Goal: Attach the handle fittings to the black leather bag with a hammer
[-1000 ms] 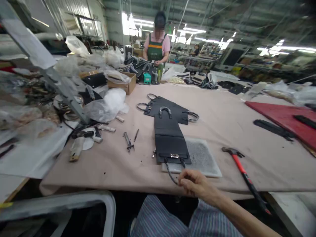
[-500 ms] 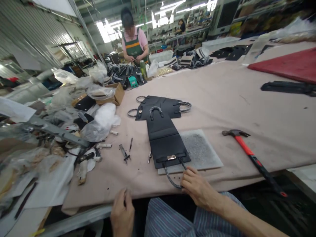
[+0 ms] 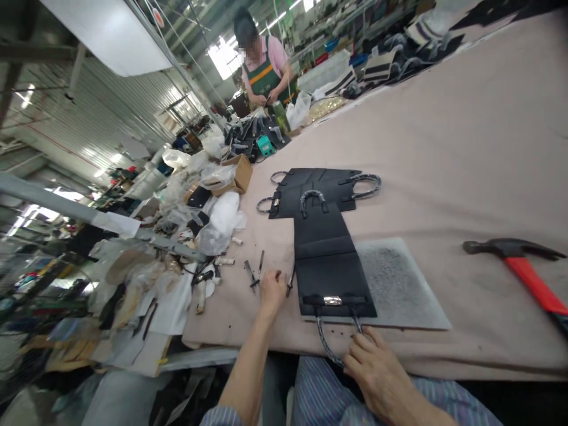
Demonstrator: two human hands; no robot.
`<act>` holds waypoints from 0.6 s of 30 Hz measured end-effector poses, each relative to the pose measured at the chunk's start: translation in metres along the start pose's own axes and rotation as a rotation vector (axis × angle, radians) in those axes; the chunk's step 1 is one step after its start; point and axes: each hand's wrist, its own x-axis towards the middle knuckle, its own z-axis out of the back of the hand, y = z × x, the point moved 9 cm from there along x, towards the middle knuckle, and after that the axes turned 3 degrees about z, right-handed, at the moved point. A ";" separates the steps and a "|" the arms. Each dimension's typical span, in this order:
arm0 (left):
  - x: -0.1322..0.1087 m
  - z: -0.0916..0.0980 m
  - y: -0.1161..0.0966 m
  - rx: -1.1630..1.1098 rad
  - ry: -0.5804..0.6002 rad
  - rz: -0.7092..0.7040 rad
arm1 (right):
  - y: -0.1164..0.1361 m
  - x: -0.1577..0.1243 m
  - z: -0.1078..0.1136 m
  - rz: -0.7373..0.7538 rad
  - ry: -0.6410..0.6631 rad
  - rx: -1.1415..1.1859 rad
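A black bag panel [image 3: 326,254] with a silver metal clasp [image 3: 332,301] lies flat, its lower end on a grey-white board [image 3: 394,284]. My right hand [image 3: 377,367] is closed round the panel's plastic-wrapped handle [image 3: 326,343] at the table's front edge. To the left of the panel, my left hand [image 3: 273,290] rests low over the table with fingers curled; what they hold, if anything, is hidden. Close beside its fingers is a thin metal tool [image 3: 290,282]. On its other side are a T-shaped metal tool [image 3: 252,275] and a small metal rod [image 3: 261,261].
More black panels with handles [image 3: 315,183] lie beyond. A claw hammer [image 3: 519,260] with a red handle is at the right. Plastic bags [image 3: 222,216], a cardboard box [image 3: 242,173] and scraps crowd the left. Across the table a person [image 3: 268,71] in a green apron works.
My left hand has moved forward from the table's front edge to the small metal tools. My right hand stays on the handle. The view has tilted and swung left.
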 end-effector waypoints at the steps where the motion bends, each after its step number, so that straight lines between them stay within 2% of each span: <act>1: 0.003 -0.002 -0.003 0.007 0.017 0.002 | 0.000 -0.001 -0.002 -0.004 -0.009 0.009; 4: 0.007 -0.003 -0.006 0.036 0.033 0.032 | -0.003 -0.003 -0.012 -0.007 0.012 0.037; 6: 0.010 0.008 0.002 0.072 -0.015 0.099 | -0.005 -0.003 -0.016 0.002 0.031 0.042; 9: 0.018 0.033 0.030 0.130 -0.100 0.249 | -0.006 -0.002 -0.016 0.001 0.065 0.025; 12: 0.034 0.047 0.066 0.160 -0.080 0.381 | -0.006 -0.001 -0.016 -0.035 0.171 0.012; 15: 0.057 0.044 0.091 0.151 0.009 0.431 | -0.007 0.002 -0.018 -0.099 0.311 -0.015; 18: 0.075 0.037 0.104 0.115 0.058 0.439 | -0.009 0.005 -0.021 -0.148 0.432 -0.033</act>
